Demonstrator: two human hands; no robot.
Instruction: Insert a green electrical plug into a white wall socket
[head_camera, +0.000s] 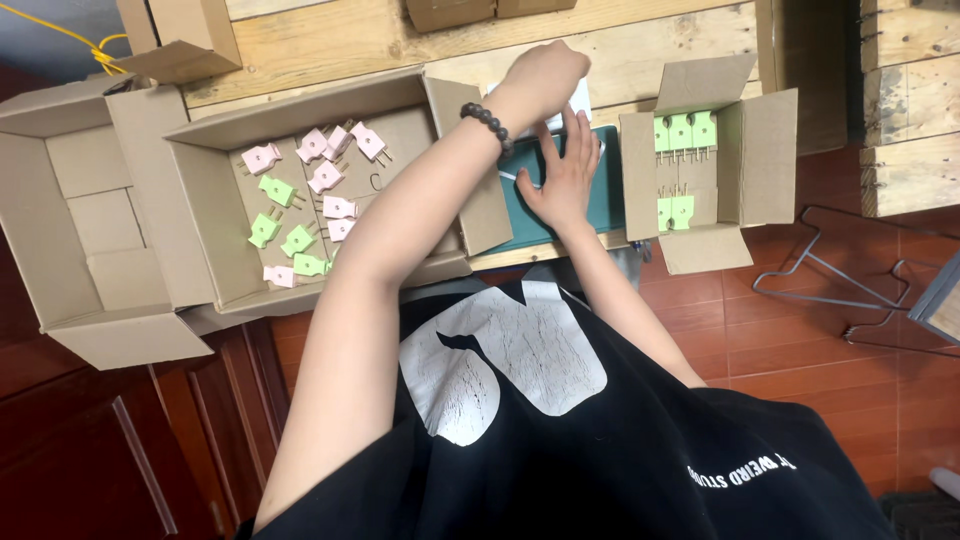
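Plugs (300, 200) lie loose at nine o'clock — five stand sorted in the small box (760, 150); left hand (540, 80) curled, grip unclear; right hand (565, 175) flat, fingers spread on the mat (610, 190).

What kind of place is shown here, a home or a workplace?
Probably a small packing or sorting station. A rough wooden bench carries an open cardboard box of loose pink and green plugs, and a smaller box holds green plugs in neat rows.
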